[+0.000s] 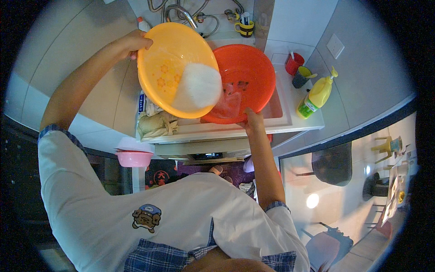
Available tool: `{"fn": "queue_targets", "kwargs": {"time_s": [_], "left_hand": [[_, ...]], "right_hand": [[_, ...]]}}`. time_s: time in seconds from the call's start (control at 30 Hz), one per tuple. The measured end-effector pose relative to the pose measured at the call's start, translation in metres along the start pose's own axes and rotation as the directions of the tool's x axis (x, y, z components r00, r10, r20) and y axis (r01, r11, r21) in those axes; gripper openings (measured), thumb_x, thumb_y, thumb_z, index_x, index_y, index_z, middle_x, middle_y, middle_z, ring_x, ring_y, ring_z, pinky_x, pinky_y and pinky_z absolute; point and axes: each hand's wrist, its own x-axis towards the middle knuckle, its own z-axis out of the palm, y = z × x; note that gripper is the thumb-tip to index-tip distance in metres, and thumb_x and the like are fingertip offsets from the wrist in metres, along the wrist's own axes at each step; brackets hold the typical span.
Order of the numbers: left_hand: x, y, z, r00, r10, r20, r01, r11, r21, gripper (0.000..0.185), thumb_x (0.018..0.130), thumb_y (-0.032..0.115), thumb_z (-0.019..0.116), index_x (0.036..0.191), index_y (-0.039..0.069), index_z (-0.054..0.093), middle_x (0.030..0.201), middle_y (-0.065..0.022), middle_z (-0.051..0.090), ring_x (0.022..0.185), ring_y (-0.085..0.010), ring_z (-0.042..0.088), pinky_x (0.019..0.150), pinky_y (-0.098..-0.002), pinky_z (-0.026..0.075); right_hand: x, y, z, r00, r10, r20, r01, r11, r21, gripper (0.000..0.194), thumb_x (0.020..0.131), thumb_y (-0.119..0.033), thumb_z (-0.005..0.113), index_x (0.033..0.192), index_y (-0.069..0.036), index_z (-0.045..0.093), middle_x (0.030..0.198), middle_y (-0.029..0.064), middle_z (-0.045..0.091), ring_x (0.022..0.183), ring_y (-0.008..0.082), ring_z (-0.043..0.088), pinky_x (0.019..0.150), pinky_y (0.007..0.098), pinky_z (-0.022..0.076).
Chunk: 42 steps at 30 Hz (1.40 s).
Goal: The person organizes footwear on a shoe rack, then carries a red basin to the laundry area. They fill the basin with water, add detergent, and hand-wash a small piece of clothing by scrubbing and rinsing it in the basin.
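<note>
My left hand [137,44] grips the upper left rim of a yellow plastic basin [159,95], which is tilted to the right. White foamy water [200,86] is gathered at the basin's lower right side. That side overlaps the rim of a red plastic basin [253,64]. Dark printed marks show on the red basin's floor, with a translucent sheet of water [231,105] below the yellow rim. My right hand [253,120] holds the front rim of the red basin, which sits over the sink [273,108].
A yellow pump bottle [317,95], a dark cup [300,78] and a red cup [294,64] stand right of the sink. A crumpled cloth [156,124] lies left. Behind are a curved faucet [185,13] and a yellow-black mug [245,29]. A pink basin [134,158] is lower left.
</note>
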Motion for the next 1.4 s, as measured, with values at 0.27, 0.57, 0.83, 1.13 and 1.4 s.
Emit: {"fn": "queue_targets", "kwargs": {"time_s": [0.27,0.57,0.83,1.13,1.4], "left_hand": [[0.009,0.037,0.017,0.990,0.138,0.029,-0.141,0.982,0.127,0.026,0.076,0.013,0.059,0.095,-0.002,0.067,0.061,-0.0105,0.063,0.039,-0.0165,0.056,0.033,-0.0289,0.043],[0.057,0.081,0.036,0.854,0.499,-0.149,-0.335,0.745,0.577,0.033,0.076,0.007,0.057,0.106,0.001,0.070,0.088,-0.0163,0.073,0.071,-0.0322,0.071,0.053,-0.0427,0.056],[0.067,0.139,0.052,0.798,0.600,0.057,-0.387,0.439,0.811,0.034,0.074,0.005,0.060,0.106,0.000,0.070,0.097,-0.0195,0.072,0.088,-0.0367,0.070,0.074,-0.0490,0.057],[0.070,0.199,0.106,0.843,0.534,0.063,-0.289,0.350,0.891,0.031,0.074,0.010,0.065,0.103,0.002,0.074,0.103,-0.0201,0.071,0.095,-0.0358,0.070,0.081,-0.0485,0.057],[0.076,0.189,0.108,0.819,0.572,0.046,-0.303,0.363,0.881,0.029,0.072,0.008,0.064,0.097,-0.004,0.073,0.101,-0.0236,0.071,0.095,-0.0370,0.070,0.079,-0.0491,0.057]], "right_hand": [[0.016,0.013,-0.007,0.991,0.132,-0.021,-0.131,0.991,0.039,0.048,0.087,-0.009,0.058,0.134,-0.010,0.047,0.123,0.0157,0.061,0.101,0.0338,0.067,0.073,0.0494,0.0628],[0.032,0.013,-0.019,0.966,0.251,-0.059,-0.246,0.966,0.076,0.038,0.089,-0.014,0.058,0.127,-0.008,0.054,0.113,0.0139,0.065,0.097,0.0301,0.068,0.073,0.0462,0.0620],[0.057,0.016,-0.032,0.948,0.318,0.007,-0.318,0.947,0.055,0.031,0.092,-0.020,0.058,0.121,-0.009,0.058,0.110,0.0121,0.066,0.096,0.0269,0.067,0.071,0.0443,0.0628],[0.098,0.052,-0.052,0.933,0.350,0.088,-0.360,0.917,0.169,0.036,0.091,-0.023,0.063,0.124,-0.009,0.057,0.116,0.0136,0.066,0.101,0.0320,0.066,0.073,0.0476,0.0627],[0.068,0.043,-0.044,0.965,0.264,0.016,-0.258,0.926,0.275,0.038,0.087,-0.005,0.060,0.124,-0.004,0.052,0.121,0.0169,0.059,0.114,0.0350,0.058,0.096,0.0585,0.0507]]}}
